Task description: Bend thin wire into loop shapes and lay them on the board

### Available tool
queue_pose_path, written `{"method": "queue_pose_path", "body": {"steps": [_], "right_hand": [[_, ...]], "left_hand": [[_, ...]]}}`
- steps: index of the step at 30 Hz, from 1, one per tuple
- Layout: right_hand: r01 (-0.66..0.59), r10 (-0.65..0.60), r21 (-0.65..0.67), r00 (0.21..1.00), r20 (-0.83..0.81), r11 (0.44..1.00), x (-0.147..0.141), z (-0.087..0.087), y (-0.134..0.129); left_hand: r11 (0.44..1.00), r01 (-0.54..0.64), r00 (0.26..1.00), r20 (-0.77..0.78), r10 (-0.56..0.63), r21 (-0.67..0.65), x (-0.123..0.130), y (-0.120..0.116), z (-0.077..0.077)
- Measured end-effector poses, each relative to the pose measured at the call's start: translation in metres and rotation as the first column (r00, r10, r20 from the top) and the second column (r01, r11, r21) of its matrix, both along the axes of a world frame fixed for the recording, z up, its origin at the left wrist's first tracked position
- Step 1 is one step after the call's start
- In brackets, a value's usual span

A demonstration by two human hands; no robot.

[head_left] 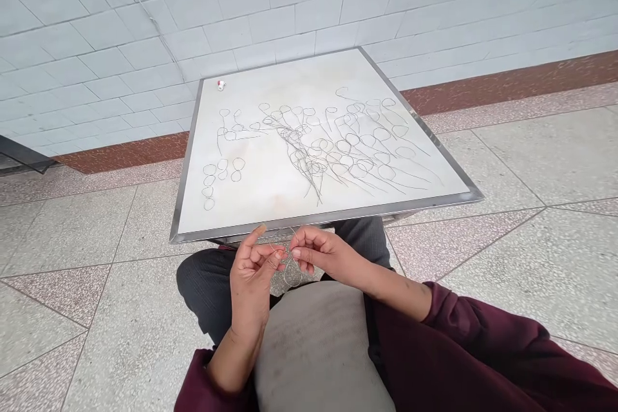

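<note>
Our left hand [253,273] and right hand [321,251] pinch a looped wire [285,273] beside the bench [251,199], seemingly mid-shaping, so the next move wants steady grips

We see bright, soft, fairly even light, though we cannot tell its source. The white tabletop [255,196] looks pale and slightly washed out, with only faint shadows. Wide-angle distortion slants the tiled wall [294,16] and stretches the maroon sleeve [487,325] toward the corner, while we find the thinnest looped wires [316,164] hard to trace.
</note>
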State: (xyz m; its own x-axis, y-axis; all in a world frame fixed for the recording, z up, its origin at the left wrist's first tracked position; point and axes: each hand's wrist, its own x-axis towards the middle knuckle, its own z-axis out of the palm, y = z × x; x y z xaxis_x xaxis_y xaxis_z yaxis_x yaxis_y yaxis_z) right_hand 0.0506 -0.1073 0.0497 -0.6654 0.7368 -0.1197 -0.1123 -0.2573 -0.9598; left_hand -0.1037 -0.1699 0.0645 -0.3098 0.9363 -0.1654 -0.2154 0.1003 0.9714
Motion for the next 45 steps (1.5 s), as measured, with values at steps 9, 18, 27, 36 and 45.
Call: {"method": "queue_pose_path", "body": {"steps": [9, 18, 27, 36, 45], "right_hand": [[0.037, -0.036, 0.049, 0.999, -0.023, 0.998, -0.003, 0.001, -0.002], [0.078, -0.077, 0.067, 0.997, -0.02, 0.995, -0.006, -0.004, -0.004], [0.116, -0.122, 0.121, 0.992, 0.04, 0.986, -0.006, -0.004, -0.004], [0.134, -0.145, 0.146, 0.987, 0.066, 0.98, -0.007, -0.001, -0.004], [0.125, -0.138, 0.131, 0.987, 0.088, 0.983, -0.007, 0.001, -0.003]], "left_hand": [[0.995, 0.078, 0.994, -0.074, -0.083, -0.062, -0.003, -0.001, 0.003], [0.989, 0.099, 0.982, -0.147, -0.115, -0.11, -0.003, -0.004, 0.006], [0.985, 0.121, 0.992, -0.033, -0.126, -0.12, -0.004, -0.003, 0.006], [0.986, 0.136, 0.991, 0.01, -0.135, -0.1, -0.005, -0.003, 0.01], [0.994, 0.081, 0.983, -0.156, -0.091, -0.074, -0.011, -0.007, 0.009]]}}
